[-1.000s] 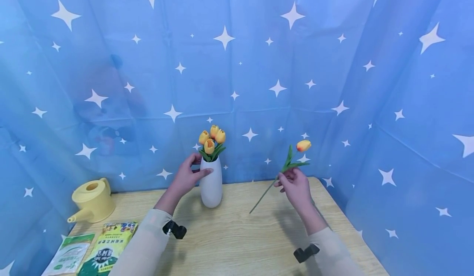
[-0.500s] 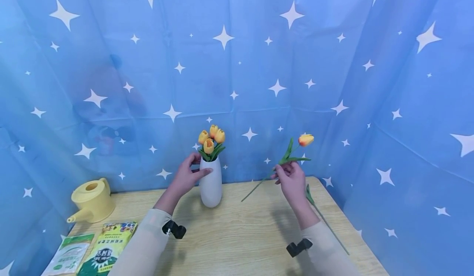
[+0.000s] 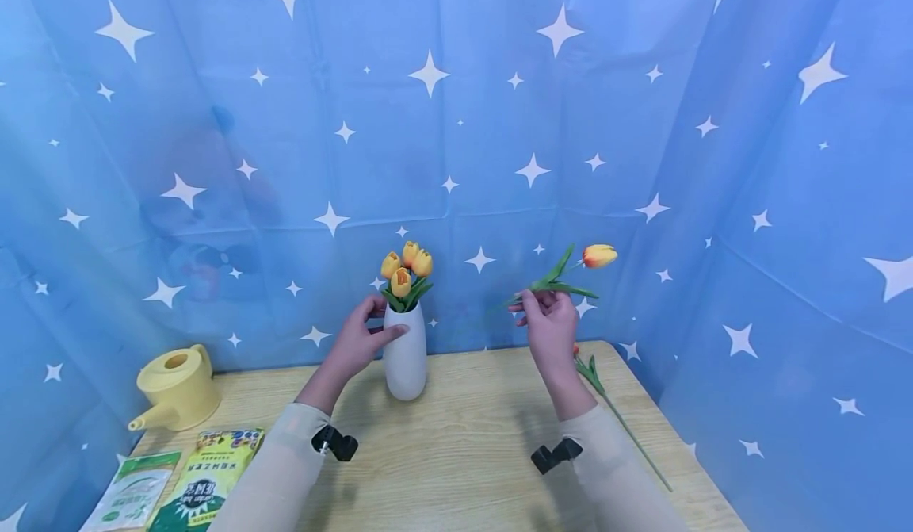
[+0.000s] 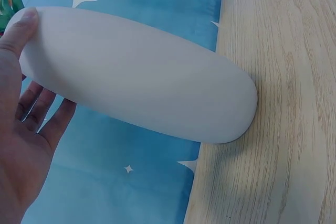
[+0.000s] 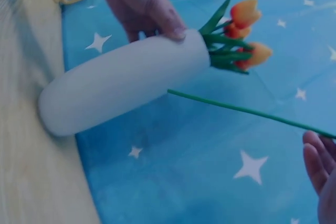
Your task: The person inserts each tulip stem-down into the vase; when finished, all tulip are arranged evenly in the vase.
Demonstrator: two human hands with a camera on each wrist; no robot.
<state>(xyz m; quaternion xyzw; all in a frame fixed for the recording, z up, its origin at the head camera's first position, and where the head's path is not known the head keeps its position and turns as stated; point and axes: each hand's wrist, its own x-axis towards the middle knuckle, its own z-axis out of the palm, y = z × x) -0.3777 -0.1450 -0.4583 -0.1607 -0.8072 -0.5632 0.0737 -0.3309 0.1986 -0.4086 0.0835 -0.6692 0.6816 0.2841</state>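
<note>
A tall white vase (image 3: 406, 357) stands upright on the table, with several yellow-orange tulips (image 3: 402, 281) in its mouth. My left hand (image 3: 357, 342) holds the vase near the rim; in the left wrist view the thumb lies on one side of the vase (image 4: 136, 72) and the fingers on the other. To the right, above the table, my right hand (image 3: 552, 330) pinches a single tulip (image 3: 599, 256) by its stem just below the leaves. The bloom points right. In the right wrist view the bare green stem (image 5: 241, 109) reaches left toward the vase.
Another tulip (image 3: 628, 429) lies along the table's right side, its bloom partly hidden behind my right wrist. A yellow watering can (image 3: 181, 389) stands at the far left, with a green-yellow bag (image 3: 207, 476) and a white-green packet (image 3: 135, 488) in front. A starry blue curtain (image 3: 456, 120) surrounds the table (image 3: 456, 453).
My right hand has risen and moved slightly left with the tulip, whose stem now tilts closer to level. More of the tulip on the table shows. My left hand stays on the vase.
</note>
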